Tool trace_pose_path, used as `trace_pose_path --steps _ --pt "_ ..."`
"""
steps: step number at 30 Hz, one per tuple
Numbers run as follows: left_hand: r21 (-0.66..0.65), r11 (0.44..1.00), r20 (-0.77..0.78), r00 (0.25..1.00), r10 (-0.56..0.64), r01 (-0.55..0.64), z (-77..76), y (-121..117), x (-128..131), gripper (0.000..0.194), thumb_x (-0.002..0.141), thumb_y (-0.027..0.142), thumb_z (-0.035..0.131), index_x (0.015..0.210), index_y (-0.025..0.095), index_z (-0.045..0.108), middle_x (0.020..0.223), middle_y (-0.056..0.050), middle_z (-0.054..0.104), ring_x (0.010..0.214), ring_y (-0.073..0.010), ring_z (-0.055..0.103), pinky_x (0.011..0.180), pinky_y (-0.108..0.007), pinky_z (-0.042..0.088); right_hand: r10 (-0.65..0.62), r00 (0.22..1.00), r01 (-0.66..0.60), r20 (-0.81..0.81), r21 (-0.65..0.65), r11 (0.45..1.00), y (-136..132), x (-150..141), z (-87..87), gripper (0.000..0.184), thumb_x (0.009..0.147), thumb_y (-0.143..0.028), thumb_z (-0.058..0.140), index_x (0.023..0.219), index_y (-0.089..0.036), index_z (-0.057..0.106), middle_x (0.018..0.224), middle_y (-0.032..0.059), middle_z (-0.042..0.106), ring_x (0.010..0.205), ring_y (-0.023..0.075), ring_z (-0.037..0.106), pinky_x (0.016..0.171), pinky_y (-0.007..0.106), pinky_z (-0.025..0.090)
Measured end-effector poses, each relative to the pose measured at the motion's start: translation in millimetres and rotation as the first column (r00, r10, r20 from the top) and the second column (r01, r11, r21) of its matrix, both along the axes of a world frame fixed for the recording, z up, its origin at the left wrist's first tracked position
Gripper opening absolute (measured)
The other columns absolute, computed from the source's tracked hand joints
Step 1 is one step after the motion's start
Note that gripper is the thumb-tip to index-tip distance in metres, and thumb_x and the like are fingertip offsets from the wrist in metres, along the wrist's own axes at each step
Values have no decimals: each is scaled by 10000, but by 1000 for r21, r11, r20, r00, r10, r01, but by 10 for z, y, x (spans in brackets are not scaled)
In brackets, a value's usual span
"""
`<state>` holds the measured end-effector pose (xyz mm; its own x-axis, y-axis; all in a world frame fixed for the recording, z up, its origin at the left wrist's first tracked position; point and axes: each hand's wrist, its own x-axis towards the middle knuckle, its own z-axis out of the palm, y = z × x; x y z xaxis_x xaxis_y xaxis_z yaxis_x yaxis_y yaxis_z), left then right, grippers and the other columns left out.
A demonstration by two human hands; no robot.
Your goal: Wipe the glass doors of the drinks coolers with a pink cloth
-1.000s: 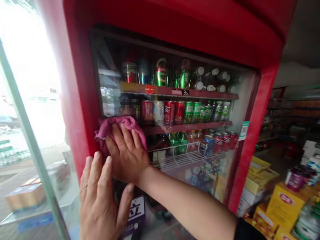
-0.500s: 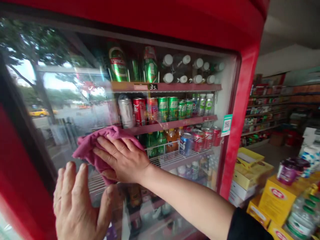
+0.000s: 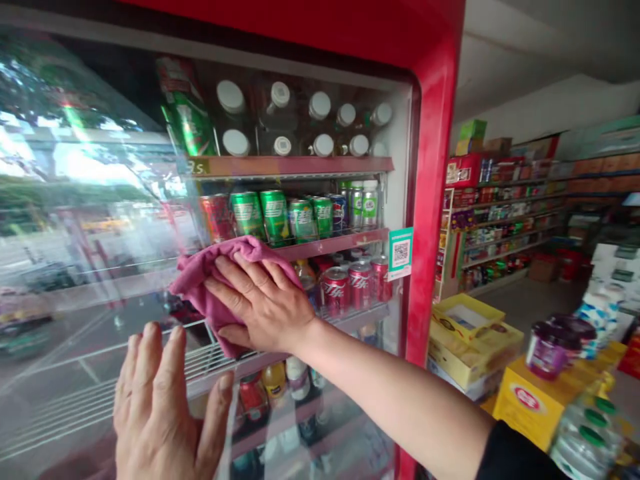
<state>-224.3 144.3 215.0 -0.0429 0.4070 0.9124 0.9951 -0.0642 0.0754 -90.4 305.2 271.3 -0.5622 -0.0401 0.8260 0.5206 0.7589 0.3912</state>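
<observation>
My right hand (image 3: 275, 307) presses a pink cloth (image 3: 200, 283) flat against the glass door (image 3: 135, 297) of a red drinks fridge (image 3: 434, 173), its fingers spread over the fabric. Lower left, my left hand (image 3: 163, 410) is raised with fingers up and thumb apart, holding nothing. Whether its palm touches the glass I cannot tell. Behind the pane, green cans (image 3: 274, 217) and red cans (image 3: 335, 290) line the shelves, with white-capped bottles (image 3: 320, 105) on top. Part of the shelving is hidden by the cloth and my right arm.
A QR-code sticker (image 3: 400, 253) is on the door's right side. To the right stand yellow cartons (image 3: 530, 393), large clear bottles (image 3: 587, 433), purple tubs (image 3: 547, 350) and an open yellow box (image 3: 467, 317). Stocked store shelves (image 3: 510, 220) run along the back. Trees and street reflect in the glass.
The view has shifted right along the fridge, so its contents appear further left. My right hand and the cloth have slid rightward across the glass. My left hand stays raised and open.
</observation>
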Motion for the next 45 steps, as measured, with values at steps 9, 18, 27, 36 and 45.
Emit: trace_pose_path --steps 9,18,27,36,45 --pt "-13 995 -44 994 -97 97 -12 343 499 919 1046 350 643 1823 286 156 1919 -122 143 1772 -434 165 1420 -730 217 -249 959 226 -138 -167 960 766 1260 46 949 1064 -749 512 1818 -229 267 1914 77 221 1791 350 104 1465 596 136" --pt "2 991 -58 990 -131 131 80 415 711 912 1058 355 637 1823 290 146 1920 -113 142 1777 -412 166 1428 -705 223 -212 953 171 -216 -192 966 635 1013 -356 996 1043 -710 588 1795 -125 300 1892 196 242 1779 406 121 1435 642 197" --pt "5 997 -89 993 -73 73 113 288 586 932 1049 333 651 1824 293 135 1919 -119 146 1777 -405 164 1432 -686 221 -137 982 121 -128 -127 984 724 1225 -358 848 1089 -722 486 1789 -261 361 1886 75 316 1769 342 204 1440 577 205" --pt "-36 998 66 997 49 -46 -439 -17 255 877 1050 392 645 1810 287 219 1899 -146 224 1763 -397 230 1414 -675 265 -293 850 162 -438 -312 936 524 785 -991 840 1087 -621 508 1683 -32 448 1831 313 305 1745 507 155 1352 764 239" --pt "2 999 81 995 51 -51 -410 124 205 899 1038 442 677 1806 258 247 1888 -167 251 1756 -410 246 1415 -659 272 18 984 -29 -176 -61 998 -105 -220 -798 683 1155 -518 473 1754 -197 407 1873 95 342 1707 324 351 1316 487 403"
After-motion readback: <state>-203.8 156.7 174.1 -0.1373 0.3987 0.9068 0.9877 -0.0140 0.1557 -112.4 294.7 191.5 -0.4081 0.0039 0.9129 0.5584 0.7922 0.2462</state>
